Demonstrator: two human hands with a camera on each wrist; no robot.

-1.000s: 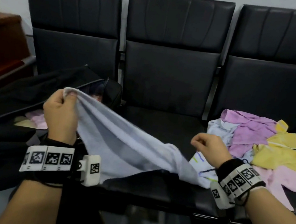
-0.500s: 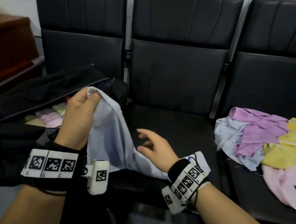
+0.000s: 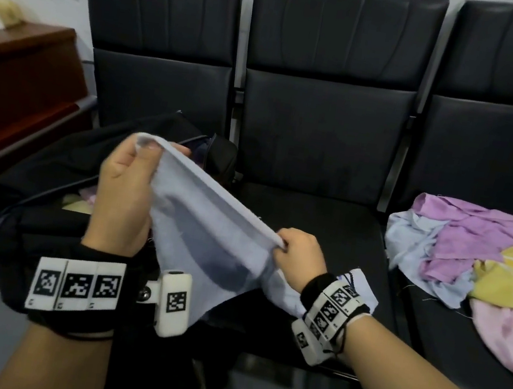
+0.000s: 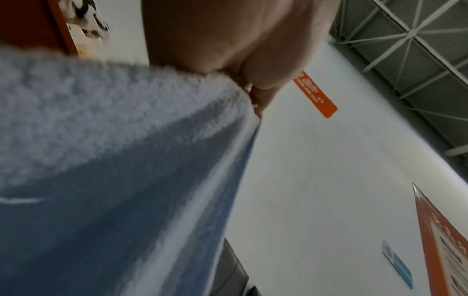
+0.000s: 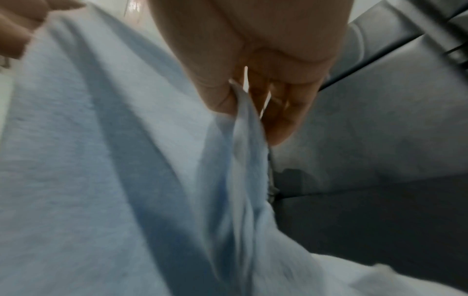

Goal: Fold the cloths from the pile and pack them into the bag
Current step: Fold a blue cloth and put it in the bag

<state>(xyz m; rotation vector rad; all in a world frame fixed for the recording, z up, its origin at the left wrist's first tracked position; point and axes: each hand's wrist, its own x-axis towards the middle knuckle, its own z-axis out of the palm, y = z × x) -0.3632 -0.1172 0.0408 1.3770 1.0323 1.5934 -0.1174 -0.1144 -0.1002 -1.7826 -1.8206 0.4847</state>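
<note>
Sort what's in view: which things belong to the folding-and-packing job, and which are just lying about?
Part of the job:
- pale blue cloth, pinched by left hand and right hand
- pile of cloths
- black bag, already holding cloths

Just there:
- black seats
- wooden cabinet

Between the bag (image 3: 52, 170) on your left and the pile (image 3: 478, 260) on your right, the middle seat (image 3: 328, 218) lies open. The stretched cloth (image 3: 209, 230) screens your way to the bag's mouth.
</note>
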